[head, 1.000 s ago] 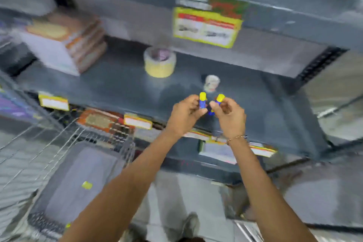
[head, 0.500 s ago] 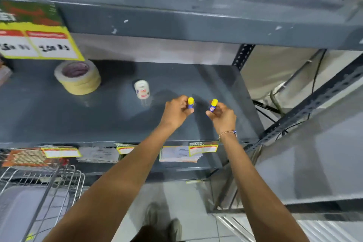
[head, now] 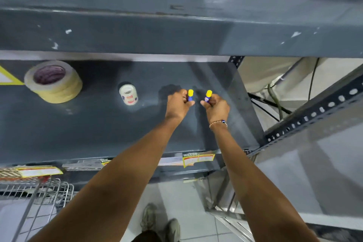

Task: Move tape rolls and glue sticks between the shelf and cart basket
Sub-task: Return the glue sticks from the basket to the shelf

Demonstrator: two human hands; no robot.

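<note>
Both my arms reach over the grey shelf (head: pixel 98 129). My left hand (head: pixel 177 104) grips a blue glue stick with a yellow cap (head: pixel 190 94), held upright. My right hand (head: pixel 216 107) grips a second glue stick (head: pixel 208 95) of the same kind, a short gap to the right. Both sticks are low over the shelf's right part; whether they touch it is hidden by my fingers. A stack of wide yellowish masking tape rolls (head: pixel 54 81) lies at the shelf's left. A small white tape roll (head: pixel 128 94) stands left of my left hand.
The wire cart basket (head: pixel 37 192) shows at the lower left, below the shelf's front edge with its yellow price labels (head: pixel 198 159). An upper shelf beam (head: pixel 176 33) hangs overhead. A perforated metal upright (head: pixel 314 116) and cables are to the right. My shoes stand on the tiled floor.
The view has swung from the cart side to the shelf's right end. Both hands carried the glue sticks deeper and lower over the shelf, and the sticks have drawn slightly apart.
</note>
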